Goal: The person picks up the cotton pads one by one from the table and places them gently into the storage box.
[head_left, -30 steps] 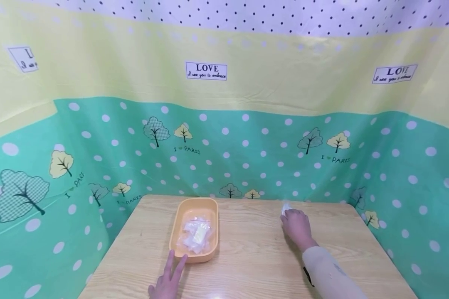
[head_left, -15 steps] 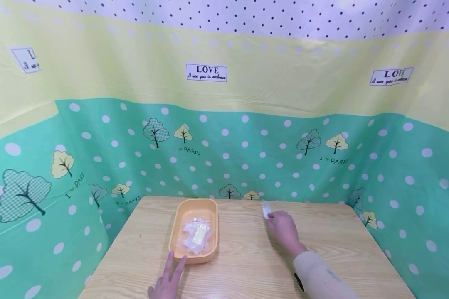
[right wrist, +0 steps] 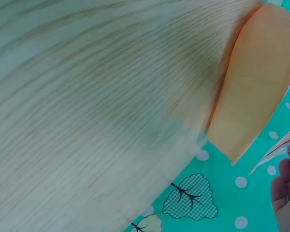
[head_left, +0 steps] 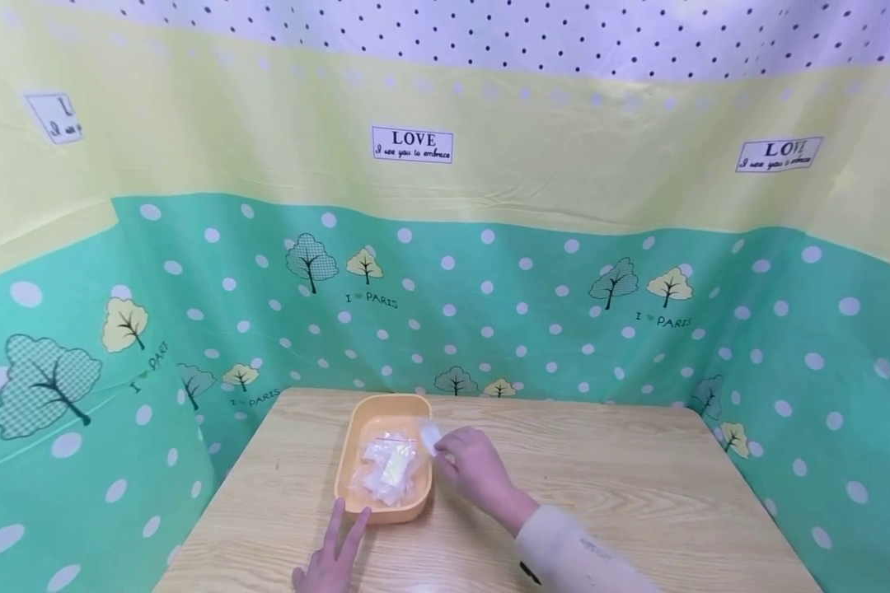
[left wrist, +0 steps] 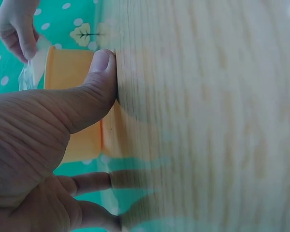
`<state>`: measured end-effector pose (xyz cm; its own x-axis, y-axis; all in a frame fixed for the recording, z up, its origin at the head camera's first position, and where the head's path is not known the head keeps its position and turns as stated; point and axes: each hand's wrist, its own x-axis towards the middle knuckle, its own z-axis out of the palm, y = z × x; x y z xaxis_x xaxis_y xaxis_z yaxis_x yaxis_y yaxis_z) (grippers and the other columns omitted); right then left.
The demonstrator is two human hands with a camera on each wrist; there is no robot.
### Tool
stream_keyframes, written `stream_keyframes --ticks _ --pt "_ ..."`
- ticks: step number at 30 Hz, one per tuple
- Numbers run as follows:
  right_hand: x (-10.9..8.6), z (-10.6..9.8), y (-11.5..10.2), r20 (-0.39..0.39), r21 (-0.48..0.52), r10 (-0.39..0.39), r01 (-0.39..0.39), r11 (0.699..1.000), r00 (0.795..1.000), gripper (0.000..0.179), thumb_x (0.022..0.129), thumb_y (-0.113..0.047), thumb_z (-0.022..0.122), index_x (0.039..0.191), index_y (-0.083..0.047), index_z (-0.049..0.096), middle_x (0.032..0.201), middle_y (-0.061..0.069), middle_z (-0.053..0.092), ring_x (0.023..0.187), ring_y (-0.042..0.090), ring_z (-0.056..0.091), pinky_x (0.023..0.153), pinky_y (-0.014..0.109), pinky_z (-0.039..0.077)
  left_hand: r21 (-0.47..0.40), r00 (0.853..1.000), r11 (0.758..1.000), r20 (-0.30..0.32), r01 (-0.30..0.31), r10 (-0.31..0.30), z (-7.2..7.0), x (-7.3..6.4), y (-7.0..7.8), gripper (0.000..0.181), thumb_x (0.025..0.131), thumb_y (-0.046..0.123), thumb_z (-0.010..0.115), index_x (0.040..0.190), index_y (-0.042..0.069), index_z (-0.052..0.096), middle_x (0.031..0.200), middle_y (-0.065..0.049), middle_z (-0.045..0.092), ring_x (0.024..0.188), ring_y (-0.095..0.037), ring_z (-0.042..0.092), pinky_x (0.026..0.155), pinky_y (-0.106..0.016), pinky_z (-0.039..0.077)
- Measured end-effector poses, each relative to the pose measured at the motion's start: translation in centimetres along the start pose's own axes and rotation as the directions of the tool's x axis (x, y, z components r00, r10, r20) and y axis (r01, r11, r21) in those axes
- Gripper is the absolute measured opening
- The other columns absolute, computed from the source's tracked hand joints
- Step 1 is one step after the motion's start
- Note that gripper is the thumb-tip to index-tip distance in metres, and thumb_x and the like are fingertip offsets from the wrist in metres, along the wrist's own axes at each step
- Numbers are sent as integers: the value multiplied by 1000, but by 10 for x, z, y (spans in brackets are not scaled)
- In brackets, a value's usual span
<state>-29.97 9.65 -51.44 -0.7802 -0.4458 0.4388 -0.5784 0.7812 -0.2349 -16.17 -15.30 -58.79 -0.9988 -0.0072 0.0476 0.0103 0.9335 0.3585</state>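
Note:
My right hand (head_left: 480,471) pinches a small clear zip-lock bag (head_left: 429,436) by its edge, just over the right rim of an orange plastic tray (head_left: 356,420). Red zip lines show on this bag (right wrist: 282,145) in the right wrist view, where only part of the hand is visible. Several similar clear zip bags (head_left: 391,469) with whitish contents lie heaped inside the tray. My left hand (head_left: 328,563) reaches two straight fingers to the tray's front rim. In the left wrist view its thumb (left wrist: 101,67) rests on the table and partly hides the tray.
The tray stands left of centre on a pale wood-grain table (head_left: 623,494). A green and yellow patterned curtain (head_left: 489,288) hangs close around the back and both sides of the table.
The right hand has moved left across the table with the zip bag, from the back right to the tray's right rim. My left hand has stayed at the front rim.

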Motion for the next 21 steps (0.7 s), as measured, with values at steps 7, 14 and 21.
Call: stream_keyframes --ticks 7,14,21 --pt "9 13 -12 19 -37 1 0 999 1000 22 94 -31 64 112 -21 70 115 -4 72 112 15 62 104 38 51 14 999 1000 38 15 -15 -3 0 3 134 45 97 59 157 37 16 168 -6 -5 104 -43 63 85 -89 34" --pt "6 26 -12 113 -63 -13 21 998 993 25 93 -34 65 114 -21 69 113 -4 71 110 15 63 102 37 53 14 999 1000 34 3 -4 -3 0 2 134 45 99 56 157 37 14 168 -6 -7 105 -43 63 85 -88 35" --pt "3 32 -13 126 -76 -18 28 997 992 32 95 -39 63 118 -18 67 117 -2 70 112 15 63 104 37 52 10 999 1000 50 -1 1 -3 1 2 133 47 98 56 157 38 11 168 -5 -11 105 -42 62 84 -89 34"
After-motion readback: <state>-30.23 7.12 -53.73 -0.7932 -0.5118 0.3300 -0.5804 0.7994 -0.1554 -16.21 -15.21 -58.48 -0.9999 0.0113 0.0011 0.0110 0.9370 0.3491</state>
